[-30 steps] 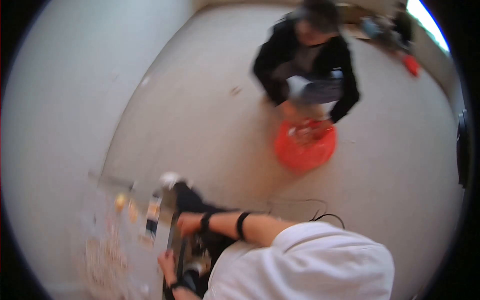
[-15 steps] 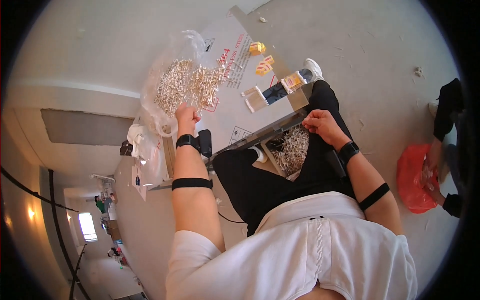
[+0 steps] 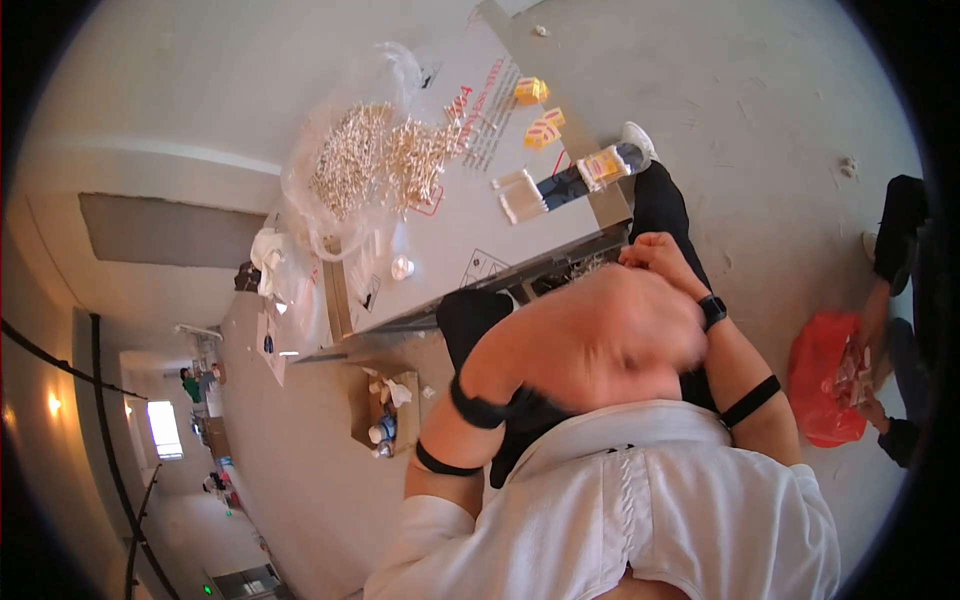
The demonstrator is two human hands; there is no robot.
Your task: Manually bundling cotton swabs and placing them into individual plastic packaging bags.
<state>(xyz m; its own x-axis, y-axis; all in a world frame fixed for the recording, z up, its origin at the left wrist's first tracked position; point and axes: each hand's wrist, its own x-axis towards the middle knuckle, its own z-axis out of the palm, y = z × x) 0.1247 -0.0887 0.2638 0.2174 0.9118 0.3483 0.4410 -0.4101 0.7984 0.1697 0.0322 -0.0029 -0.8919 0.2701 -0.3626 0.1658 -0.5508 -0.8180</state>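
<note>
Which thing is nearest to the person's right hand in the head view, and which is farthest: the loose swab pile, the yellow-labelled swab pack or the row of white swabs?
1. Yellow-labelled swab pack: slightly left of the right hand, on the table.
2. Row of white swabs: farther left.
3. Loose swab pile: far left.

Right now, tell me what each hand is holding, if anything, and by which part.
It cannot be told: the left hand is blurred, its grip unreadable; the right hand looks pinched, but anything in it is too small to make out.
</note>
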